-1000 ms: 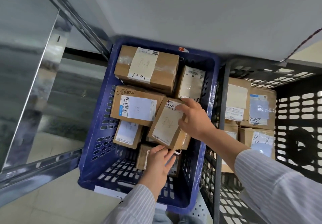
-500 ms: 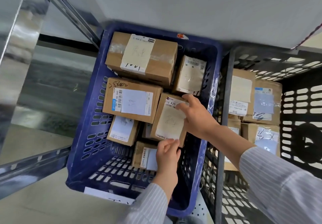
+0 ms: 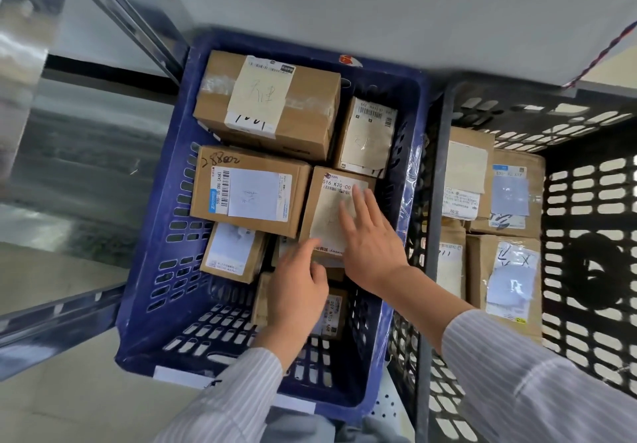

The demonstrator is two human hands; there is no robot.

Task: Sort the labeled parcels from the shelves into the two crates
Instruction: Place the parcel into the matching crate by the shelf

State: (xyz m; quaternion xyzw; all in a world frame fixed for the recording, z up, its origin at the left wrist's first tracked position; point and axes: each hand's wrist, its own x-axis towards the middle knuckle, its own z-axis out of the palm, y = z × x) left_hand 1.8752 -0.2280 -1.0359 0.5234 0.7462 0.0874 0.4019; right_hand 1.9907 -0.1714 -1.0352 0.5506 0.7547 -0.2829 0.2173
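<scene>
1. A pale, smooth floor (image 3: 51, 415) shows to the left of the blue slotted plastic crate (image 3: 165, 270). A shiny brushed-metal shelf frame (image 3: 38, 139) also stands left of it, and a flat grey-white panel (image 3: 379, 12) spans the space beyond its far end.
2. The blue crate is rectangular, with moulded walls and a base pierced by rows of oblong slots.
3. Just beside its right wall sits a black slotted plastic crate (image 3: 586, 201), which holds brown cardboard boxes with white and pale blue labels.
4. The blue crate holds matte brown cardboard boxes. A large taped box with a cream label (image 3: 310, 112) lies at the far end, and a flatter box with a barcode label (image 3: 248, 194) lies against the left wall.
5. The small brown cardboard parcel printed "516 K20-00" (image 3: 327, 208) lies inside the blue crate, near its right wall.
6. The right hand (image 3: 374, 253), in a striped sleeve (image 3: 534, 391), lies flat on that parcel's label with its fingers straight, grasping nothing.
7. The left hand (image 3: 298, 294) touches the parcel's near edge with its forefinger. Its other fingers seem loosely bent and appear to hold nothing.
</scene>
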